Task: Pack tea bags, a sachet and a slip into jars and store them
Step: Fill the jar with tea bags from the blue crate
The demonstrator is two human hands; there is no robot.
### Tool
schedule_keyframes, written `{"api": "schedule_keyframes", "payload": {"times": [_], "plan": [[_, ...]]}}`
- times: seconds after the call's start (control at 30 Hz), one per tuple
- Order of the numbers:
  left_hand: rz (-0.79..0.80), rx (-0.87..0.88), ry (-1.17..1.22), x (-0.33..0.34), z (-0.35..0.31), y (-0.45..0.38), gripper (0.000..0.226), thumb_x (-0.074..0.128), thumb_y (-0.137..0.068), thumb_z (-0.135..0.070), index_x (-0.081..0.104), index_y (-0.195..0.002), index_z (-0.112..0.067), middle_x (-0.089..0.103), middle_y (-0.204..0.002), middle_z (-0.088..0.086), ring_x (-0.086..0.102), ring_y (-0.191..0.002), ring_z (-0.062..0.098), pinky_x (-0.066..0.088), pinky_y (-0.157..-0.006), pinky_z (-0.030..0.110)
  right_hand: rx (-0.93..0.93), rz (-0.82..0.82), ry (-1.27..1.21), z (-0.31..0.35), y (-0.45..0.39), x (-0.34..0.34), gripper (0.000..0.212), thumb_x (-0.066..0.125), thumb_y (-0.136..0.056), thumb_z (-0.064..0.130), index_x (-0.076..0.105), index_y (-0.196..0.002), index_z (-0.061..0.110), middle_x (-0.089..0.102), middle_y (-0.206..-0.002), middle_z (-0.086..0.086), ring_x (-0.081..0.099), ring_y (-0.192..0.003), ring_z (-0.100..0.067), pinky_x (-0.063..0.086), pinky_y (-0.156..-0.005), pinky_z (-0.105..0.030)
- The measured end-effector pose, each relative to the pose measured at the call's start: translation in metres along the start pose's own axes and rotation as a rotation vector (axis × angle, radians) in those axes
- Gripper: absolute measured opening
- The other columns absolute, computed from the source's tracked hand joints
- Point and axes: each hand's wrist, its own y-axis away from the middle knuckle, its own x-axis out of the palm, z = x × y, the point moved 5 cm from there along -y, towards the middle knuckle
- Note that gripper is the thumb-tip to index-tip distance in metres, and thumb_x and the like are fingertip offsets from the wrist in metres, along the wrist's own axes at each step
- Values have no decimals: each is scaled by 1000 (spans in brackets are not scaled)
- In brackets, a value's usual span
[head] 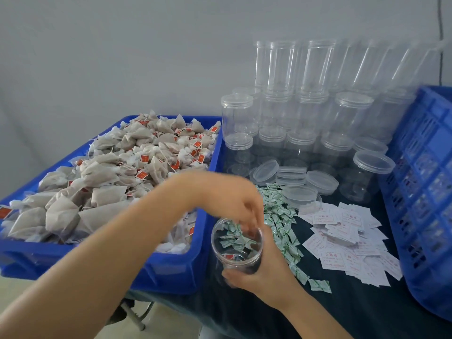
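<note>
Right hand (259,270) grips open jar (236,248); left hand (234,206), fingers curled at its mouth, grip unclear. Slips (347,238) at 3 o'clock, lid pending.

Soft even daylight, faint shadows; left hand (234,204) motion-blurred; wide-angle bending at edges.

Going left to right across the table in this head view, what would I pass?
Tea bag crate → held jar → sachets → slips → empty crate.
</note>
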Motion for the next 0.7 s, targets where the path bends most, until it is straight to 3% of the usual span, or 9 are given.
{"api": "schedule_keyframes", "payload": {"times": [0.1, 0.2, 0.27, 0.33, 0.43, 0.53, 0.6, 0.7], "plan": [[-384, -12, 178, -36, 28, 39, 27, 53, -95, -13, 65, -92, -37, 69, -87, -23, 65, -84, -8, 47, -79, 7, -13, -8, -8, 2, 0, 0, 87, 89, -54, 35, 38, -119, 64, 56, -121, 29, 58, -117, -1, 53, -90, -21], [-663, -203, 47, -41, 73, 56, 21, 54, -94, -14, 68, -99, -29, 66, -92, -20, 61, -90, -3, 47, -86, 17, -8, -8, -22, 1, 1, 0, 88, 89, -53, 36, 38, -119, 65, 56, -122, 29, 58, -117, -1, 51, -88, -16], [-768, -318, -28, -31, 101, 54, 21, 54, -94, -11, 69, -106, -18, 67, -102, -6, 60, -95, 9, 46, -87, 23, -8, -10, -22, 2, 1, 0, 89, 89, -54, 35, 38, -119, 66, 56, -122, 29, 58, -117, 0, 49, -87, -11], [-752, -384, -51, -17, 120, 46, 26, 55, -92, -7, 67, -113, -14, 65, -112, 1, 58, -102, 13, 44, -90, 25, -4, -7, -19, 2, 1, 0, 89, 89, -54, 35, 37, -118, 67, 56, -122, 30, 57, -117, 2, 48, -87, -9], [-608, -381, -143, 8, 135, 28, 45, 57, -86, -1, 57, -128, -15, 55, -130, 1, 48, -120, 15, 38, -104, 32, 0, -4, -14, 3, 1, 0, 89, 89, -53, 37, 36, -117, 68, 54, -122, 32, 56, -118, 4, 47, -87, -7], [-494, -358, -162, 28, 144, 15, 80, 58, -79, 7, 29, -148, -20, 30, -152, 0, 33, -135, 17, 33, -104, 25, -1, -9, -12, 3, 3, 0, 88, 88, -53, 38, 36, -118, 67, 54, -123, 32, 56, -118, 3, 47, -88, -9], [-408, -386, -147, 37, 151, 10, 96, 60, -78, 7, 9, -154, -21, 15, -158, 0, 26, -140, 19, 32, -101, 23, 0, -9, -11, 3, 3, 0, 88, 88, -54, 38, 35, -119, 67, 54, -122, 32, 57, -117, 2, 48, -89, -11], [-342, -392, -218, 41, 158, 6, 99, 70, -77, -5, 8, -153, -18, 16, -158, 3, 24, -141, 20, 25, -111, 27, 1, -6, -9, 4, 3, -1, 87, 88, -54, 38, 35, -117, 67, 54, -122, 32, 57, -117, 2, 49, -89, -12]]}}
